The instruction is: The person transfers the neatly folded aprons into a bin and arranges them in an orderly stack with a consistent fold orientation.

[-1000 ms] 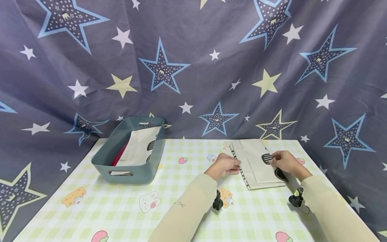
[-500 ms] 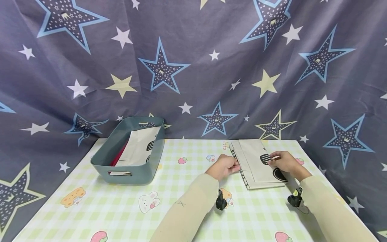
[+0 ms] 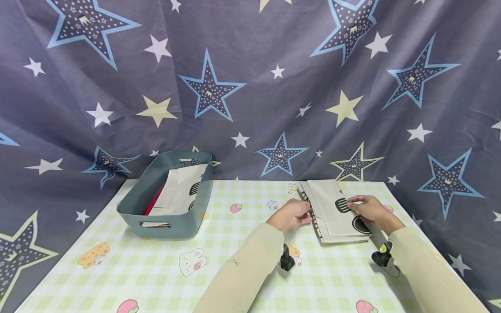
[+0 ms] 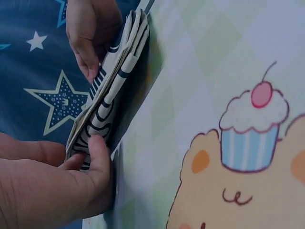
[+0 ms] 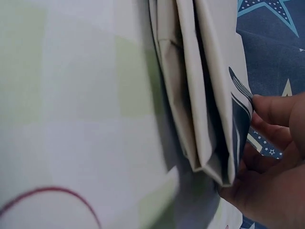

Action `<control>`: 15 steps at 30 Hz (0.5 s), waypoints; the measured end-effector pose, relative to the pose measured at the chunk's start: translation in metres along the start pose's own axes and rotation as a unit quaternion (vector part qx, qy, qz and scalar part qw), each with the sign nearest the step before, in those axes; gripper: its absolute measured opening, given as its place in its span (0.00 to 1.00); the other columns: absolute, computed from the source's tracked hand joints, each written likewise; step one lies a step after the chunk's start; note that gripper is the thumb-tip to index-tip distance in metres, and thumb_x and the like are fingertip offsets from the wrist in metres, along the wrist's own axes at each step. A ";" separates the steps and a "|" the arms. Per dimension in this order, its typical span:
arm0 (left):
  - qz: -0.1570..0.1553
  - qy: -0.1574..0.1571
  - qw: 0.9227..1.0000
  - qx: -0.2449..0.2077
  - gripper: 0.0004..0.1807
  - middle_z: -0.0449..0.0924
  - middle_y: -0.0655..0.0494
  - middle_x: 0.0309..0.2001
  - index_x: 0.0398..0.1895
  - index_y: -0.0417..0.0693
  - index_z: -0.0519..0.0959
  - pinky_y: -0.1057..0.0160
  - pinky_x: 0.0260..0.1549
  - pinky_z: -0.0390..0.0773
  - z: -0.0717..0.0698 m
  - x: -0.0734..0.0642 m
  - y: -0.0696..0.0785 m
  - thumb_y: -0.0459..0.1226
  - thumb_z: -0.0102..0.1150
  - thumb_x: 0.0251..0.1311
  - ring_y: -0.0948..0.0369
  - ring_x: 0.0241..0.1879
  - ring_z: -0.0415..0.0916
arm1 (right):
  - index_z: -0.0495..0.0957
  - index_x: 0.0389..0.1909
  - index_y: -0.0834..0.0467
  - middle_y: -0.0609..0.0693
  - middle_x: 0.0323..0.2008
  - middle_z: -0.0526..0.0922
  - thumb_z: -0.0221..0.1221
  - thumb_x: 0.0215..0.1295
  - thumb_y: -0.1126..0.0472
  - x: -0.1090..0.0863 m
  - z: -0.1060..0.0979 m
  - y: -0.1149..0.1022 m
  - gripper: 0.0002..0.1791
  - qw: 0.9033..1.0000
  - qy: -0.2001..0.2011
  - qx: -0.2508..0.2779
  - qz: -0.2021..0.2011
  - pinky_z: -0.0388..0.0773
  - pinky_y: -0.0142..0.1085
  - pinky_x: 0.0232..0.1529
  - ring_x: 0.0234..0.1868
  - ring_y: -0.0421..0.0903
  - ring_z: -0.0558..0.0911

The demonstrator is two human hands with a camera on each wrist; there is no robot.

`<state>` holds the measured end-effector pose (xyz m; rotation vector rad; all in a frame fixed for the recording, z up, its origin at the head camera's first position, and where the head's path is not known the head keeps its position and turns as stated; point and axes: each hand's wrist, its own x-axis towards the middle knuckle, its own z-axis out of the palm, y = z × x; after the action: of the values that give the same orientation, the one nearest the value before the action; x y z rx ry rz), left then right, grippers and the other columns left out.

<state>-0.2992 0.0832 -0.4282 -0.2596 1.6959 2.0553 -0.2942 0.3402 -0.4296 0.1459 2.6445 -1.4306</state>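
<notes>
A folded cream bag with black print lies at the table's right rear; whether it is paper or cloth I cannot tell. Its stacked layers show edge-on in the left wrist view, and in the right wrist view creased folds stand slightly apart. My left hand pinches the bag's left edge, thumb and fingertips on either side of the layers. At the opposite side, my right hand pinches the right edge beside the striped print, thumb and fingers around the layers.
A grey-green plastic basket stands at the table's left rear. It holds another folded cream bag and something red. The checked tablecloth reaches back to a star-patterned curtain.
The bag's left edge has risen a little and its layers have shifted rightward, so more of the side shows. The right hand has moved slightly left. The basket has stayed put.
</notes>
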 end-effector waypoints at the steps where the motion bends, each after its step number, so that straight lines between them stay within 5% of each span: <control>1: -0.001 -0.004 1.000 0.003 0.08 0.71 0.47 0.34 0.44 0.35 0.79 0.57 0.52 0.82 0.001 0.000 0.000 0.23 0.50 0.68 0.56 0.36 0.73 | 0.71 0.63 0.72 0.42 0.24 0.72 0.54 0.77 0.62 -0.001 0.000 -0.001 0.22 1.000 -0.002 0.000 -0.002 0.72 0.32 0.26 0.24 0.37 0.70; 4: 0.001 -0.012 1.000 0.005 0.18 0.74 0.45 0.38 0.61 0.37 0.77 0.54 0.53 0.82 0.002 -0.001 0.000 0.24 0.53 0.70 0.54 0.40 0.75 | 0.71 0.63 0.72 0.42 0.24 0.71 0.54 0.77 0.62 -0.002 0.000 -0.003 0.22 1.000 -0.004 0.013 -0.001 0.72 0.31 0.25 0.23 0.36 0.69; 7: 0.002 -0.020 1.000 0.003 0.23 0.76 0.45 0.38 0.67 0.37 0.73 0.52 0.54 0.82 0.002 -0.002 -0.002 0.25 0.56 0.69 0.53 0.41 0.77 | 0.70 0.63 0.72 0.42 0.24 0.71 0.55 0.77 0.62 -0.002 0.000 -0.005 0.22 0.999 -0.009 0.033 0.003 0.70 0.30 0.24 0.22 0.35 0.69; 15: 0.015 0.009 1.000 -0.015 0.25 0.81 0.48 0.34 0.63 0.38 0.77 0.53 0.49 0.83 0.003 -0.004 -0.005 0.23 0.64 0.62 0.56 0.35 0.78 | 0.64 0.65 0.76 0.42 0.28 0.75 0.56 0.74 0.64 -0.002 0.001 -0.007 0.26 0.995 -0.043 0.087 0.027 0.71 0.29 0.27 0.25 0.35 0.71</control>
<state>-0.2928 0.0855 -0.4298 -0.2654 1.6899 2.1085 -0.2930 0.3353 -0.4241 0.1683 2.4278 -1.6092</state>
